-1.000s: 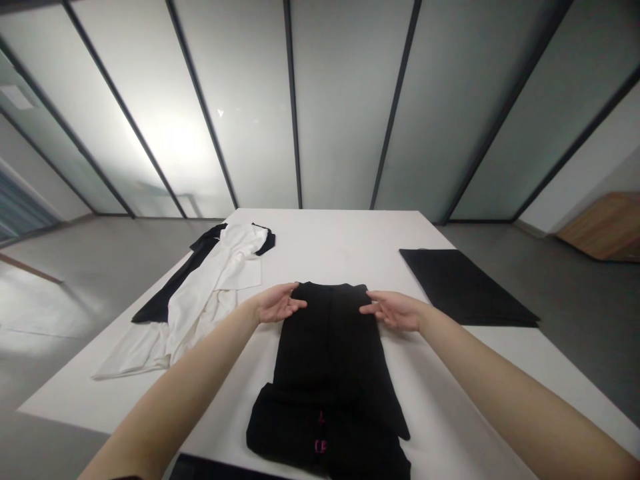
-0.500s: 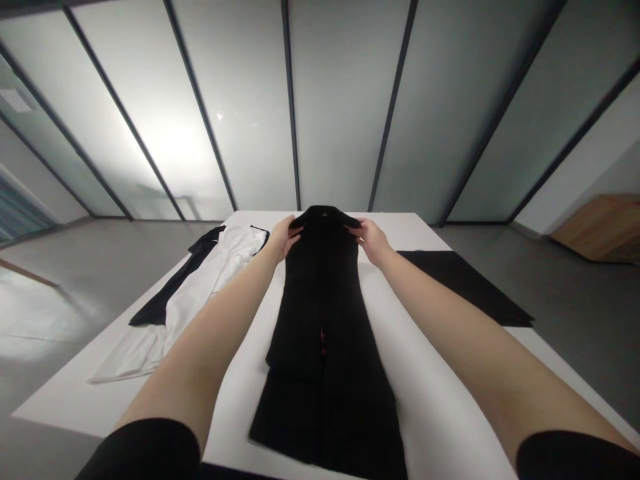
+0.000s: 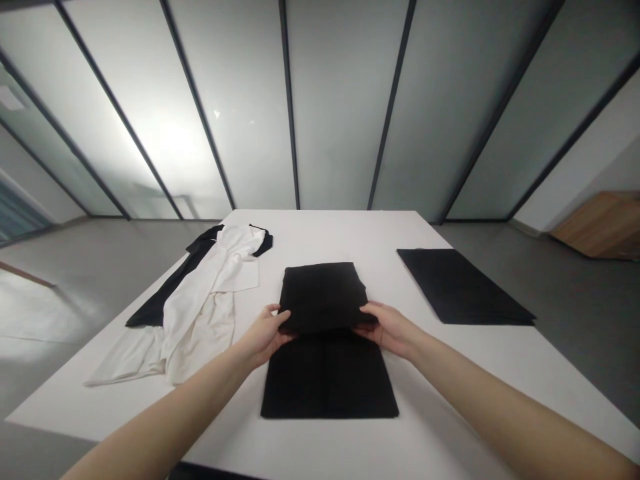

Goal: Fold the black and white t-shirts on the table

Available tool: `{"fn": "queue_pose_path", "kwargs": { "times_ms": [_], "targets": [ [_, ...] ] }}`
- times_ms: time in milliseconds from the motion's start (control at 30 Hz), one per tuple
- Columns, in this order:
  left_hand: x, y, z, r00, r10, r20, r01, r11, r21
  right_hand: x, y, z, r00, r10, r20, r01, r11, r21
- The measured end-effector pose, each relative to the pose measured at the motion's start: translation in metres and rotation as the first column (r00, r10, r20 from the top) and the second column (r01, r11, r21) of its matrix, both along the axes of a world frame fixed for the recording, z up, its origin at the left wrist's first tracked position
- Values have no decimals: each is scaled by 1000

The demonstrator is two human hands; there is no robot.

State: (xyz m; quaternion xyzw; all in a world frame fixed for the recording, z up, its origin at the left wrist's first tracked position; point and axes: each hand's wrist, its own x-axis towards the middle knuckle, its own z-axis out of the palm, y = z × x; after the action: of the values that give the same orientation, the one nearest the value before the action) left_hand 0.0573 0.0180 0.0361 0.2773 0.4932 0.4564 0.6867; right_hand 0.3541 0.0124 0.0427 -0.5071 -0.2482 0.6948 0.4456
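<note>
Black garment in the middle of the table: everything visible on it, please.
The black garment looks like plain, matte cloth. Its near section lies flat on the white table, with a straight near edge and a faint line down its middle. Its far section is folded into a flap, whose near edge the left hand and right hand grip at either side, thumbs on top.

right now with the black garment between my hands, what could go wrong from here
The left hand and right hand grip the upper fold of the black garment only at its sides, so its middle might sag or crease. The lower layer reaches nearer to you than that fold, so the edges could end up uneven. Your left forearm passes close to the white garment and might brush it out of place.
</note>
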Motion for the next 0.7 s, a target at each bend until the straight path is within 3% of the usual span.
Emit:
{"fn": "queue_pose_path", "kwargs": {
  "times_ms": [100,200,433,700],
  "targets": [
    [-3,-16,-1,997,-45,61,52,990,-129,0,-20,-5,996,66,-57,-73,991,-112],
    [-3,-19,4,994,-75,75,89,976,-199,2,-23,-4,994,92,-60,-101,980,-169],
    [3,-21,-13,996,50,-71,-56,995,-85,-7,-19,-7,997,75,-25,-78,984,-158],
    [14,21,-18,982,36,-187,-25,998,60,-21,28,-19,996,83,-5,-84,993,-84]
  ]
}}
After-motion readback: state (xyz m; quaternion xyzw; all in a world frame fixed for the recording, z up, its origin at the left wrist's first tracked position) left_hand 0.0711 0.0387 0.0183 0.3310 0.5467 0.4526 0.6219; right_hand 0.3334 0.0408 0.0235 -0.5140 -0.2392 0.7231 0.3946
